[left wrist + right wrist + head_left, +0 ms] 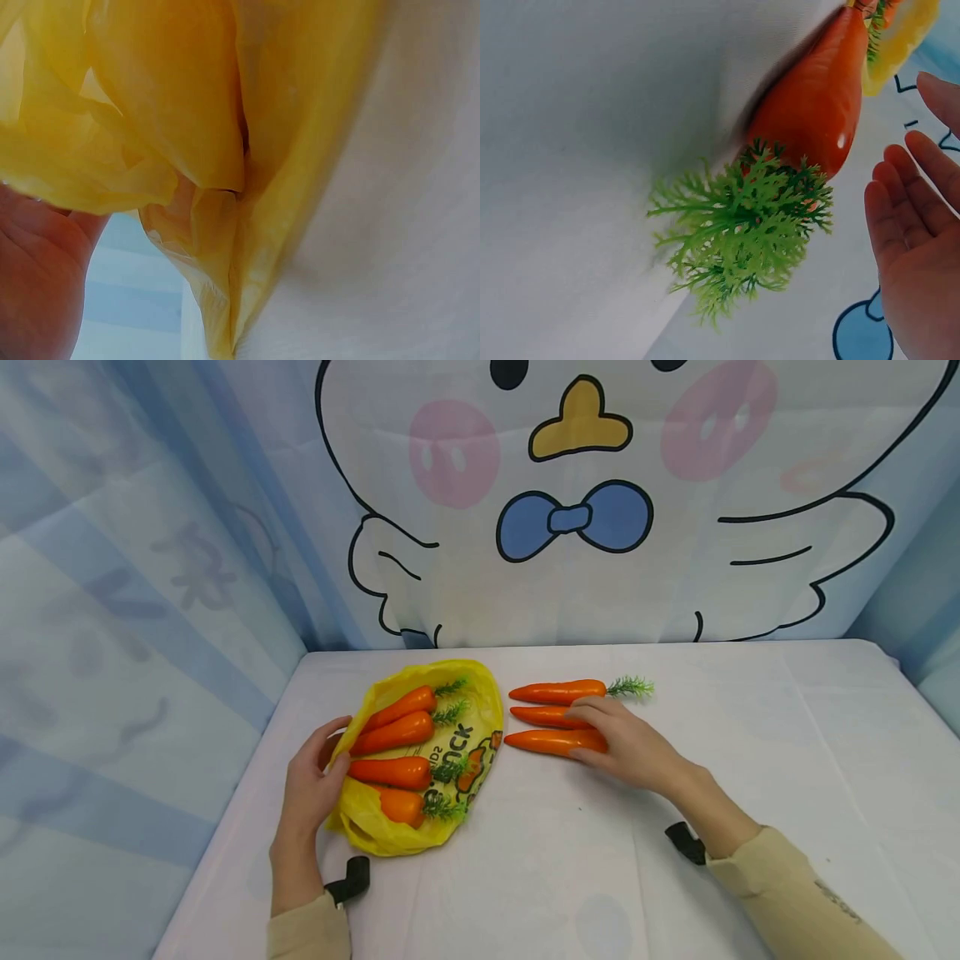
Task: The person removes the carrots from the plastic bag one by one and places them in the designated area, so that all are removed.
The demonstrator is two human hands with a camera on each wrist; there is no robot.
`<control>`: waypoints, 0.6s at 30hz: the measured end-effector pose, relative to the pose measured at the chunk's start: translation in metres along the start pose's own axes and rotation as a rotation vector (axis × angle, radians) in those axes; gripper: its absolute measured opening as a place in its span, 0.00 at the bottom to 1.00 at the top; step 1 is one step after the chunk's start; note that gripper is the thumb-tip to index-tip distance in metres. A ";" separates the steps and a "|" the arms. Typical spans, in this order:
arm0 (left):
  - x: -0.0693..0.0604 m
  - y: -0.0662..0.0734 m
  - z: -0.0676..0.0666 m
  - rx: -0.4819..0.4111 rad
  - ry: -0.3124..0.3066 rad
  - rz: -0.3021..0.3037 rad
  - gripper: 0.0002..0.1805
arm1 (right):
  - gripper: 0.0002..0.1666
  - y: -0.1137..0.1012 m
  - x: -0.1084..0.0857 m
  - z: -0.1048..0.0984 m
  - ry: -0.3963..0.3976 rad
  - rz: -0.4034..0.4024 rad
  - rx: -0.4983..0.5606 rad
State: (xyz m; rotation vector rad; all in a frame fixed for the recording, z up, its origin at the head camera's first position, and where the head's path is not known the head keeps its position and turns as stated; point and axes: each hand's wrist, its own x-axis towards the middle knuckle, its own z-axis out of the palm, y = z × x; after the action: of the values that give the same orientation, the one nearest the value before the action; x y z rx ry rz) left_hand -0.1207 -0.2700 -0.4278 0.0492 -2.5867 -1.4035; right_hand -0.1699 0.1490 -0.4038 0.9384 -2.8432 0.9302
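On the left of the table lies a yellow plastic bag [367, 835] with dark lettering. Several orange toy carrots [405, 732] with green tops rest inside its open mouth. My left hand [311, 781] holds the bag's left edge, thumb in front and fingers mostly hidden behind it. The left wrist view is filled by creased yellow plastic [165, 97]. To the right of the bag, three carrots [551, 742] lie side by side. My right hand [633, 743] hovers at their leafy ends, hiding two tops; in the right wrist view its fingers are straight, beside a carrot [810, 112].
A white cloth [525, 885] covers the table. Behind it hangs a curtain [570, 593] printed with a cartoon figure and blue bow tie. A blue patterned curtain [112, 693] runs along the left side. Small black devices [352, 878] sit at both wrists.
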 end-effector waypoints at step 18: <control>0.001 -0.001 0.000 0.021 0.010 0.012 0.28 | 0.30 -0.028 0.026 0.015 -0.031 -0.034 0.015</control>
State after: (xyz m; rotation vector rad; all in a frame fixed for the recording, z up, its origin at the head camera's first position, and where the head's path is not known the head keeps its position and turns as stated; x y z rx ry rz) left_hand -0.1213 -0.2708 -0.4289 0.0434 -2.5889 -1.3689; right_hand -0.1738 0.1086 -0.3967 1.0073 -2.8402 0.9426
